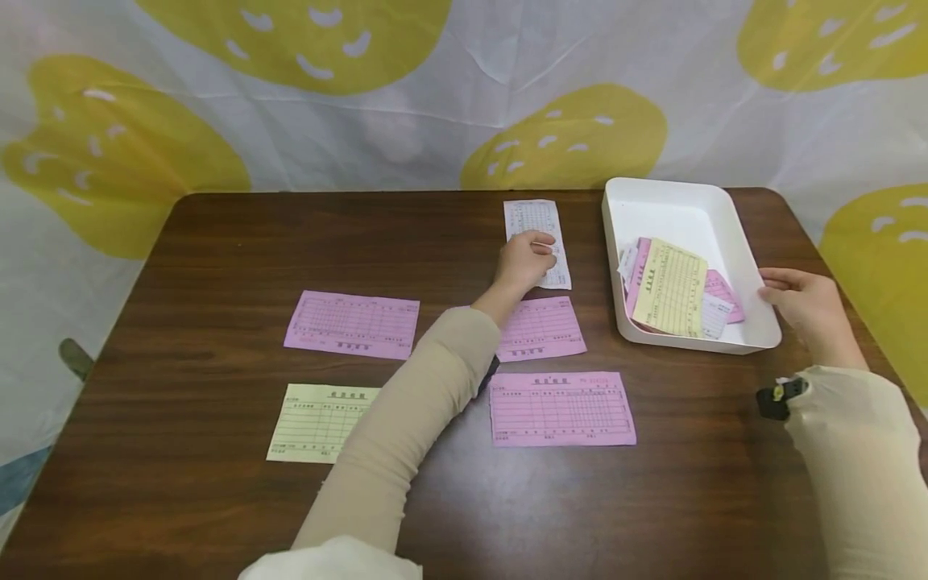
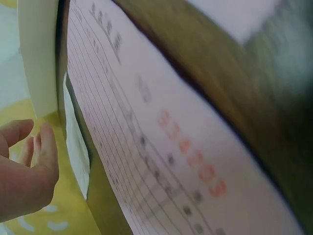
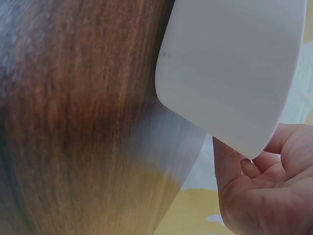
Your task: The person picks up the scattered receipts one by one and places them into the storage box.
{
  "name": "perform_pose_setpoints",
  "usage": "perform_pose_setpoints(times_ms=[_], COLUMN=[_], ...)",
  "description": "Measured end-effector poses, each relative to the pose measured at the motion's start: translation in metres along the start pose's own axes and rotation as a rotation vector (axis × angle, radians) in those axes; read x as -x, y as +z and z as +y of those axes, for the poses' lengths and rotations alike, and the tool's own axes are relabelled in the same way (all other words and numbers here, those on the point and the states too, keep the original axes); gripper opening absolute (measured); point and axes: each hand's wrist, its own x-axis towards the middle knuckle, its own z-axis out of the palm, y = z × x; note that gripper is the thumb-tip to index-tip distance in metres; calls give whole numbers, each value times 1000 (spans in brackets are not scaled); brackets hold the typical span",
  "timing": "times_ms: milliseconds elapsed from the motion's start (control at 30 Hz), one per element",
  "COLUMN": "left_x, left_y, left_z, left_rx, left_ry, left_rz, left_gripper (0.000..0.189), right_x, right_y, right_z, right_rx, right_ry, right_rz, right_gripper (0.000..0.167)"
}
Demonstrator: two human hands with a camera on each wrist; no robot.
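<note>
We are seeing the left hand hanging over a long white paper slip, which is lying on the dark brown wooden table beneath its fingers. Those fingers are curving loosely and holding nothing that we can see; from the left wrist, they seem to be hanging just clear of the slip. Well to their right, the right hand is pinching the side of a white rectangular plastic tray, we are guessing to keep it steady. Left of the right fingers, a pale yellow paper form is lying on pink and white papers inside. Nearer us than the left fingers, three pink rectangular paper forms are lying flat and apart, which is probably making each easy to lift singly. The slip itself is looking thin and narrow, showing a fine dark grid, and its lettering is appearing too small to read.
</note>
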Motion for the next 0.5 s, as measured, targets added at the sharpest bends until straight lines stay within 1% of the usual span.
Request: perform_pose_setpoints(times_ms=[200, 500], left_x=[-4, -8], left_y=[-10, -19], left_z=[-5, -11], left_rx=[-132, -210], left_ry=[-12, -9], left_rz=[26, 28], left_gripper=[30, 35], right_x=[0, -1], right_y=[2, 2], right_z=[0, 1], right_rx=[14, 13], right_ry=[35, 34], right_rz=[-6, -2], right_gripper=[55, 55])
